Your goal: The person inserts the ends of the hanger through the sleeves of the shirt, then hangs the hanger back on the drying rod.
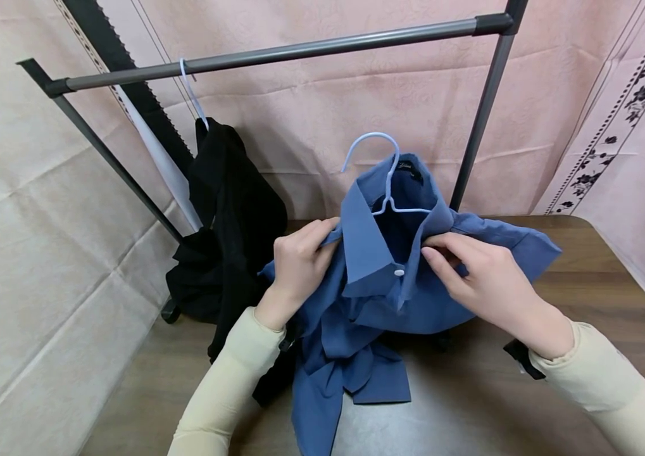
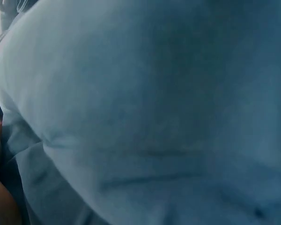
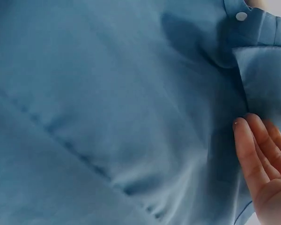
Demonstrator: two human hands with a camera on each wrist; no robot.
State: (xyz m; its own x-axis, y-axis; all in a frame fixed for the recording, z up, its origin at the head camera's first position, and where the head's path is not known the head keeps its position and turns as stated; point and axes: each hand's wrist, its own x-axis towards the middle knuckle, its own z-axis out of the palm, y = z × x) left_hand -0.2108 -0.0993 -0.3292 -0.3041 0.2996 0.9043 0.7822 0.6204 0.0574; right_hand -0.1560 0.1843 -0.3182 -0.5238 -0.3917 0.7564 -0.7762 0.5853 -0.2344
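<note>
A blue button-up shirt (image 1: 368, 253) with a white button at its collar is in front of me in the head view. A pale blue hanger (image 1: 388, 183) sits inside its neck, the hook sticking up out of the collar, apart from the rail. My left hand (image 1: 302, 259) grips the shirt's fabric at the shoulder, left of the collar. With thumb and fingers my right hand (image 1: 484, 278) pinches the shirt at the collar's right edge. Blue cloth (image 2: 154, 93) fills most of the left wrist view. In the right wrist view, the right fingers (image 3: 253, 154) reach the collar flap.
Behind the shirt stands a rack with a dark metal rail (image 1: 299, 52). A black garment (image 1: 225, 209) hangs from it at the left on another pale hanger (image 1: 192, 92). Pinkish cloth (image 1: 311, 114) lines the back, above a wooden tabletop (image 1: 595, 285).
</note>
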